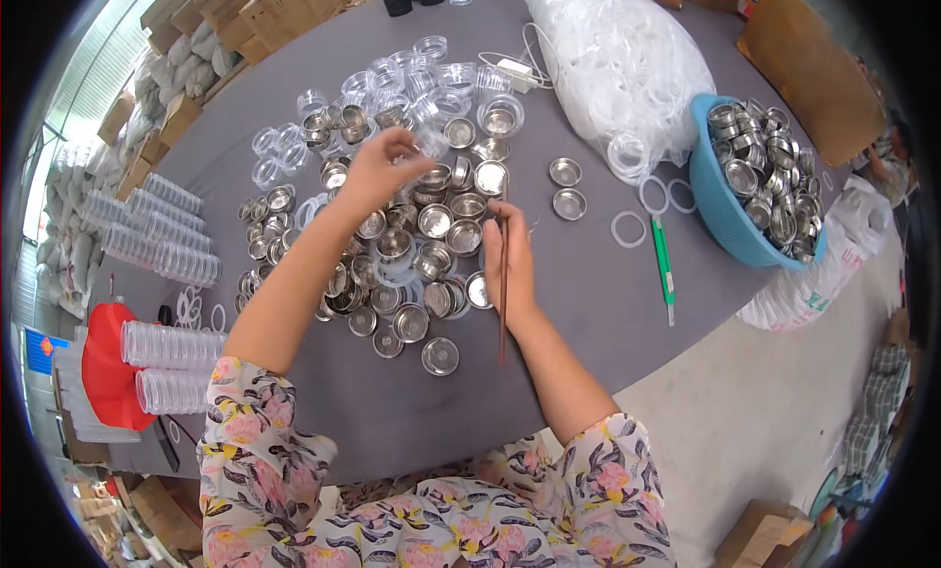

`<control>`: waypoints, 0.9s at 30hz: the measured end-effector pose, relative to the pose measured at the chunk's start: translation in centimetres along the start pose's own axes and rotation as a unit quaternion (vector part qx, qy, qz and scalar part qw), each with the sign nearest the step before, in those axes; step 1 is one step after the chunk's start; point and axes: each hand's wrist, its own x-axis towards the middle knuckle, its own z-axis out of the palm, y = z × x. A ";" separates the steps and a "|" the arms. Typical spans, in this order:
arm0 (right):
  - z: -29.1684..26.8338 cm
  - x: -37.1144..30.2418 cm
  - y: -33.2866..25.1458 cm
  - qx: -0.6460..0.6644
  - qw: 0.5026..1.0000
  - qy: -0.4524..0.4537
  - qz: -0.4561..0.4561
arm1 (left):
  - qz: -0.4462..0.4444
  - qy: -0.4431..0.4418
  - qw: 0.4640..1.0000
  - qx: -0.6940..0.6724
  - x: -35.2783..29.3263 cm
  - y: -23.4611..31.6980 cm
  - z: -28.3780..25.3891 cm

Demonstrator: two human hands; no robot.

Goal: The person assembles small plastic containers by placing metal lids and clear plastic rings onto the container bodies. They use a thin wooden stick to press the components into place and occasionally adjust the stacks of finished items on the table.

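My left hand (pixel 389 168) is raised over the pile, its thumb and fingers closed on the edge of a clear round plastic case (pixel 429 143). In my right hand (pixel 510 264) a thin brown stick (pixel 504 318), like a chopstick, is held upright beside the pile. Shallow round silver metal tins (pixel 412 323) lie heaped under and between my hands, some on their sides. White plastic rings (pixel 394 271) show among them. Behind my left hand, more clear plastic cases (pixel 384 75) are piled loosely, a few with metal tins inside.
A blue basket (pixel 704 181) full of metal tins stands at the right. Near it are a green-handled cutter (pixel 664 264), loose rings (pixel 628 229) and a large bag of white rings (pixel 618 68). Stacked clear cases (pixel 174 352) and a red object (pixel 106 365) sit at the left.
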 end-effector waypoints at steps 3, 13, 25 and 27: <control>0.3 -0.1 -0.2 0.014 1.000 0.003 -0.018 | -0.082 0.085 0.957 -0.264 -2.7 0.0 -2.5; 0.2 -0.3 0.2 0.019 0.999 0.002 -0.039 | -0.357 -0.007 0.750 -0.557 -23.0 -2.4 -4.8; 0.1 -1.1 0.3 0.005 0.999 0.001 -0.054 | -0.260 0.055 0.964 -0.028 -26.1 -5.0 -4.0; 0.1 -1.3 0.3 -0.012 0.999 -0.012 -0.032 | -0.155 0.096 0.982 0.041 -24.8 -5.0 -4.3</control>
